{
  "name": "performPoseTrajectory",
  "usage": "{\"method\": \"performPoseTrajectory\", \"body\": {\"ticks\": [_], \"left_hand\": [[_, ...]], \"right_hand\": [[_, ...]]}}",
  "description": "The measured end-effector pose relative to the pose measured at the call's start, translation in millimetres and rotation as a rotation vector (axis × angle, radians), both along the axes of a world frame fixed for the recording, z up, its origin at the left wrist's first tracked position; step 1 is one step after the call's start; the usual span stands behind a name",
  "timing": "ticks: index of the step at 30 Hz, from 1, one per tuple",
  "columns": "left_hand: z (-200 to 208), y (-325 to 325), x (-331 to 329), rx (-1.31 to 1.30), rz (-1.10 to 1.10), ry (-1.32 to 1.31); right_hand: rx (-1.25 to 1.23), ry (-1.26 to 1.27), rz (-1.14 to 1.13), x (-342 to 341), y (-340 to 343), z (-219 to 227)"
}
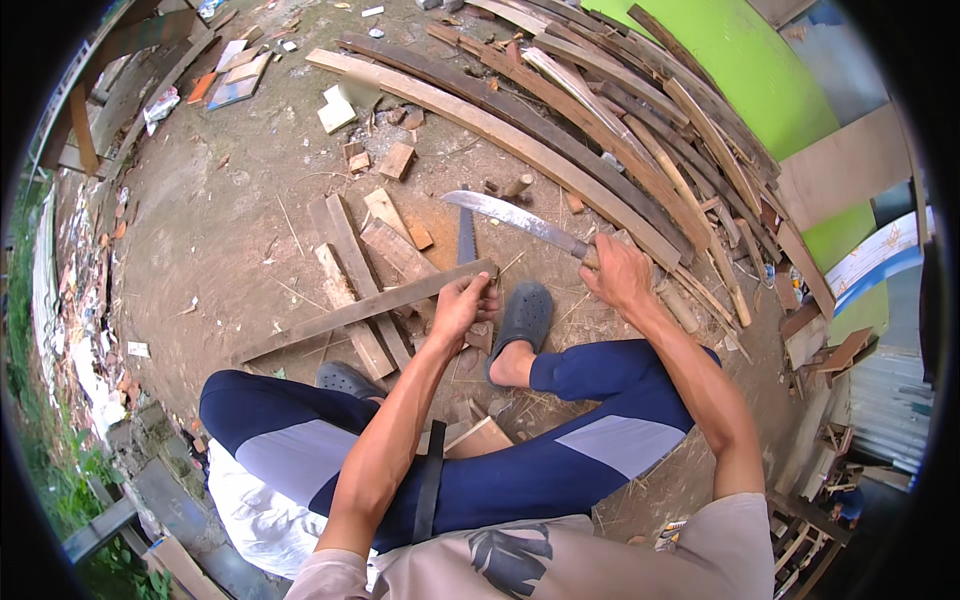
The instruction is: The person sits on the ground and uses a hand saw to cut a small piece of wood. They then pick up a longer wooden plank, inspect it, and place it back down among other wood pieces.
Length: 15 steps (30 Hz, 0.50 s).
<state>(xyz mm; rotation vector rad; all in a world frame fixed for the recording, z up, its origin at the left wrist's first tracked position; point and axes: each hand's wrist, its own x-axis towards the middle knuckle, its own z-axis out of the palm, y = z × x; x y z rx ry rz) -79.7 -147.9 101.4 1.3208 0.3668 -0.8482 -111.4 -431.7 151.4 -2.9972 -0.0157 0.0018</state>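
In my right hand (617, 272) is the wooden handle of a machete (515, 218). Its long, stained metal blade points away to the left, above the ground. My left hand (466, 308) is closed around the near-right end of a narrow wooden strip (360, 312). That strip slants down to the left, crossing over other wood pieces (352, 275) on the ground. The blade is apart from the strip, a little beyond its held end. A dark saw blade (466, 236) lies behind the strip's end; its handle is not distinguishable.
Long planks (520, 125) are stacked at the far right beside a green panel (740, 80). Short wood blocks (397, 160) lie scattered ahead on bare soil. My feet wear dark clogs (525, 318) close to the strip. Litter and rubble (90, 350) line the left edge.
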Motion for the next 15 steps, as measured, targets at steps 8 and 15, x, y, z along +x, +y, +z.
{"method": "performPoseTrajectory", "body": {"ticks": [8, 15], "left_hand": [[58.1, 20.5, 3.0, -0.757, 0.289, 0.038], [72.3, 44.0, 2.2, -1.122, 0.138, -0.052]], "right_hand": [[0.178, -0.403, 0.164, -28.2, 95.6, 88.2], [0.228, -0.429, 0.236, -28.2, 113.0, 109.9]]}}
